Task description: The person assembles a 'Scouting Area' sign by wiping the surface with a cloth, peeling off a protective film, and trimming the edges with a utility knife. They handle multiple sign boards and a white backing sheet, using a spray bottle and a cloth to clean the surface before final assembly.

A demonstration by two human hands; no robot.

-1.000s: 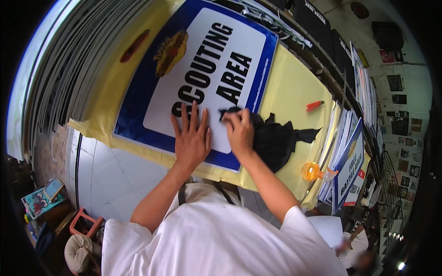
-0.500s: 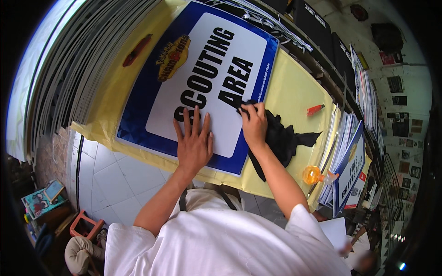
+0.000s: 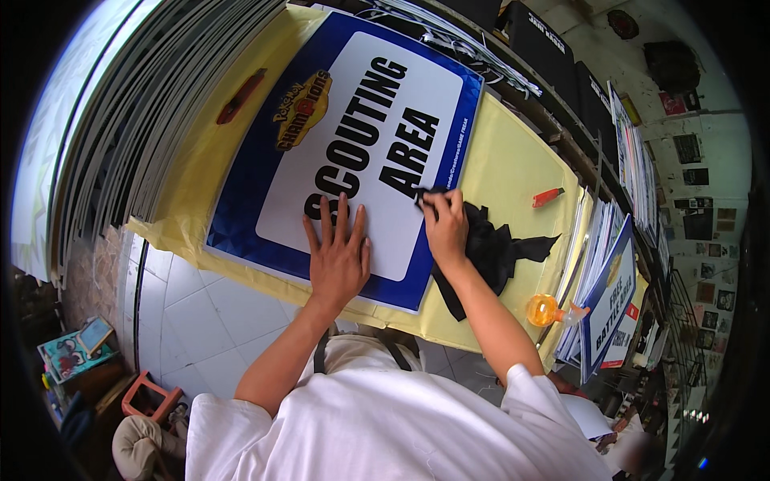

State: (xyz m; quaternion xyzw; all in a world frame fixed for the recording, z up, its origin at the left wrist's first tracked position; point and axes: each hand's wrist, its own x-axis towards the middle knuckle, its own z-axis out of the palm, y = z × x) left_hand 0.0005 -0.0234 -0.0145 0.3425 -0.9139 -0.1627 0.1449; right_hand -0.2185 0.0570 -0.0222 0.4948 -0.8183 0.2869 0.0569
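Observation:
A blue-bordered sign board (image 3: 281, 196) with a white panel and large black lettering lies flat on a table covered in yellow sheeting (image 3: 513, 160). My left hand (image 3: 338, 255) rests flat on the white panel near its lower edge, fingers spread. At the board's right border, my right hand (image 3: 446, 226) pinches one end of a black cloth (image 3: 489, 252) against the surface. The rest of that cloth trails, crumpled, over the yellow sheeting beside my wrist. A red cutter (image 3: 548, 197) lies to the right of the cloth.
Close to the table's right edge stands a spray bottle with orange liquid (image 3: 544, 310). Another dark red cutter (image 3: 241, 96) lies left of the board. Stacked panels (image 3: 152, 104) line the left side; more signs (image 3: 607, 297) lean at the right. A red stool (image 3: 151, 398) stands on the tiled floor.
My right hand has shifted slightly downward along the board's border with the cloth. The left hand stays pressed on the panel, and the view has tilted a little.

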